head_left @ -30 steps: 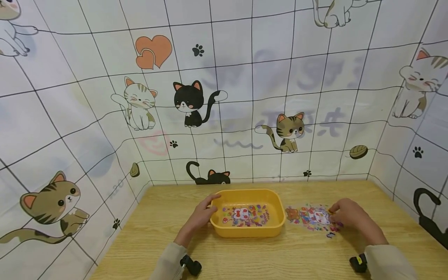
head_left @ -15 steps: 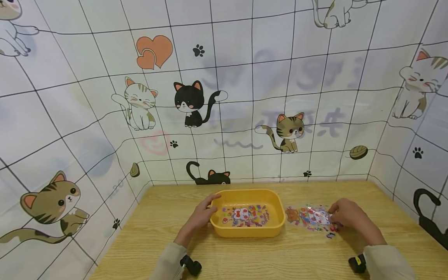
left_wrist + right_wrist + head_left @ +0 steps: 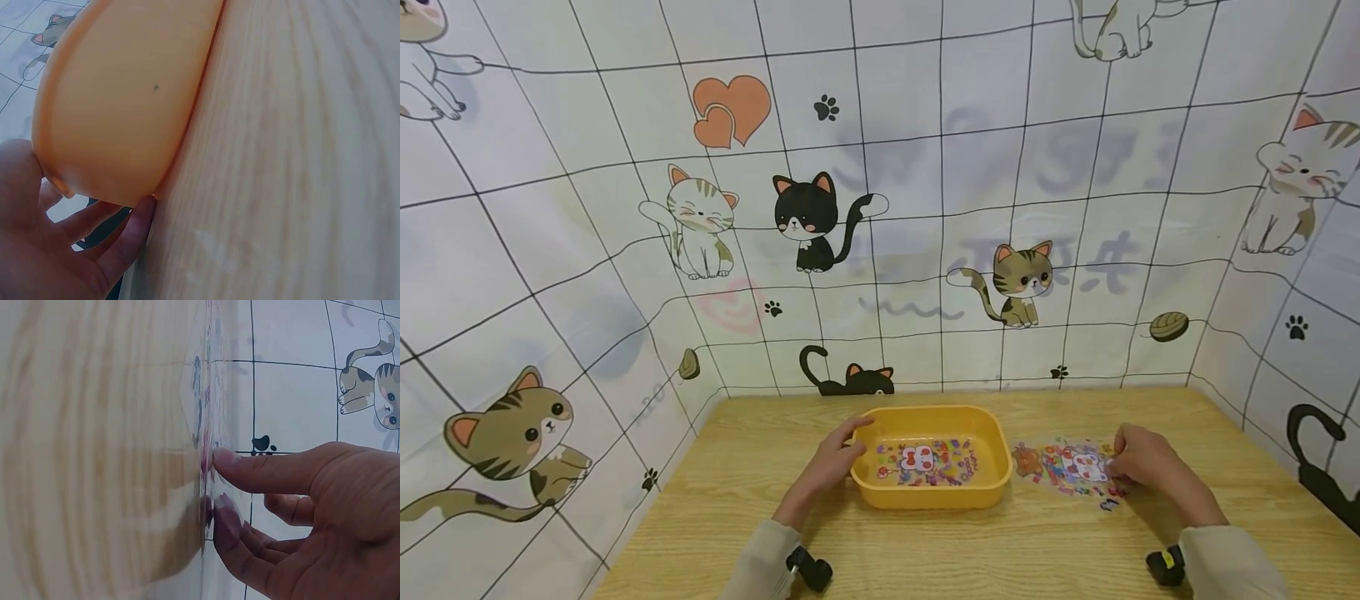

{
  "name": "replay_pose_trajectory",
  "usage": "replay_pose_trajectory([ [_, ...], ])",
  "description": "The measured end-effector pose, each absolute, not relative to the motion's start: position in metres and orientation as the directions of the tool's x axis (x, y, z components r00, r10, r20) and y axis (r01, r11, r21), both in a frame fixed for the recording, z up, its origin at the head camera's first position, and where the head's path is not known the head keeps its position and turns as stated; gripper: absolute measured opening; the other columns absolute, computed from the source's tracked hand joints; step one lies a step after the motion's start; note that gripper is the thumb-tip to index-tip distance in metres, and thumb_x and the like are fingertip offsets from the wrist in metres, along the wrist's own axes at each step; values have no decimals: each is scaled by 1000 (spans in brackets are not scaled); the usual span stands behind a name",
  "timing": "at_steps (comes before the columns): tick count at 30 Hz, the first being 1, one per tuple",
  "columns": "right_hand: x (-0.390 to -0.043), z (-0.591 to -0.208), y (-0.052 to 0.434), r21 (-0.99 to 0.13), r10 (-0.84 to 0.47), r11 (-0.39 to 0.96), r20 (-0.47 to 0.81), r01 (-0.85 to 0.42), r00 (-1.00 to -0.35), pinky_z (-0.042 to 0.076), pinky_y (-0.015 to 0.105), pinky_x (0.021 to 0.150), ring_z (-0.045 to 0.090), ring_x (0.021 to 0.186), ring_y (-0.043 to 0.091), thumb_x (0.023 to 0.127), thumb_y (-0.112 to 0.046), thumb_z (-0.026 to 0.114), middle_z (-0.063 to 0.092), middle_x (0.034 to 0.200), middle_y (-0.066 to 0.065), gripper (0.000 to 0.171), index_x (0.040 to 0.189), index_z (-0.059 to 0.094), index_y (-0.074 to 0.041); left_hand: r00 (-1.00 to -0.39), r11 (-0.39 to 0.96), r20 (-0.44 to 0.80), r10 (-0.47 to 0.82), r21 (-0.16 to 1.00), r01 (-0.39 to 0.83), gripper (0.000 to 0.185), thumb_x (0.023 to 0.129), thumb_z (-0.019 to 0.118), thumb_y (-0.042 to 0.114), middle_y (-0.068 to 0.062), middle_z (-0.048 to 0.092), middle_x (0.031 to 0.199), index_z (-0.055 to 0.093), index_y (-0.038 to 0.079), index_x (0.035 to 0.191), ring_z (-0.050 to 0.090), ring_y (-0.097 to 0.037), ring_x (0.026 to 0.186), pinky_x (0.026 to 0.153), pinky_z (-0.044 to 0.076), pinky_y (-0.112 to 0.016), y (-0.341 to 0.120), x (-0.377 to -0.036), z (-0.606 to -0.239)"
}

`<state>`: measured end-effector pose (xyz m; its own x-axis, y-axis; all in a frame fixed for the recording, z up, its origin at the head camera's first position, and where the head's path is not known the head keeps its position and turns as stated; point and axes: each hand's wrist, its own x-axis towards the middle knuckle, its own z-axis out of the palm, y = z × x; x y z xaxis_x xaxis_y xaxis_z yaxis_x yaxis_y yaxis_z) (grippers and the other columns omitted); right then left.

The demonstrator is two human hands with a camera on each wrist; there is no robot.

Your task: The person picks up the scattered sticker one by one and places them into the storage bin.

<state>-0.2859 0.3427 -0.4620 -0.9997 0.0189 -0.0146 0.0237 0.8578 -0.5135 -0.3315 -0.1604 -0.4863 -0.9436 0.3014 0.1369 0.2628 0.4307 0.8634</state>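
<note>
In the head view a yellow plastic tray [image 3: 932, 497] stands on the table, with a colourful sticker sheet [image 3: 917, 458] showing flat on its bottom. My left hand [image 3: 831, 457] holds the tray's left end; in the left wrist view its fingertips [image 3: 140, 215] touch the outer wall low down, by the tabletop. To the right of the tray lies another clear sticker sheet [image 3: 1075, 463], printed with a bear and a white cartoon figure. Curled over its right side, my right hand [image 3: 1150, 457] pinches at the sheet with thumb [image 3: 234, 465] and forefinger. Exactly what is between the fingertips is unclear.
The wooden table [image 3: 925, 554] meets a white wall covering [image 3: 910, 250] printed with cats at the back and sides. A black wrist camera [image 3: 810, 571] is strapped at the left sleeve, another camera [image 3: 1167, 567] at the right.
My right hand has shifted slightly to the right along the sheet's edge. An orange bit seen at its fingertips a second ago no longer shows. The left hand and tray stay put.
</note>
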Motion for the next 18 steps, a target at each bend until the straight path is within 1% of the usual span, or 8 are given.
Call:
replay_pose_trajectory([
  [5, -286, -463, 342, -537, -18, 844, -5, -12, -1000, 48, 32, 60, 56, 71, 20, 83, -3, 74, 61, 82, 11, 15, 88, 63, 5, -942, 430, 138, 306, 863, 266, 47, 101, 52, 14, -17, 40, 163, 55, 15, 148, 47, -46, 142, 101, 55, -51, -161, -333, -486],
  [8, -286, -463, 342, -552, -27, 834, -17, -13, -999, 49, 31, 60, 57, 72, 19, 82, -3, 73, 64, 84, 11, 13, 90, 68, 5, -944, 434, 138, 300, 861, 264, 46, 101, 53, 14, -16, 41, 163, 56, 16, 147, 45, -45, 144, 103, 53, -53, -160, -333, -486],
  [12, -287, -459, 342, -582, -25, 813, -43, 4, -999, 50, 32, 60, 57, 74, 19, 84, -4, 72, 64, 85, 10, 15, 94, 69, 7, -946, 434, 137, 293, 863, 259, 46, 101, 53, 15, -13, 42, 163, 57, 19, 147, 41, -44, 148, 109, 48, -56, -160, -333, -486],
  [18, -286, -455, 342, -640, -14, 767, -81, 41, -997, 50, 32, 60, 58, 69, 18, 89, 0, 65, 63, 86, 11, 17, 101, 67, 11, -943, 420, 142, 300, 868, 264, 45, 102, 52, 15, -13, 41, 164, 56, 18, 147, 43, -44, 147, 106, 51, -54, -160, -333, -486],
])
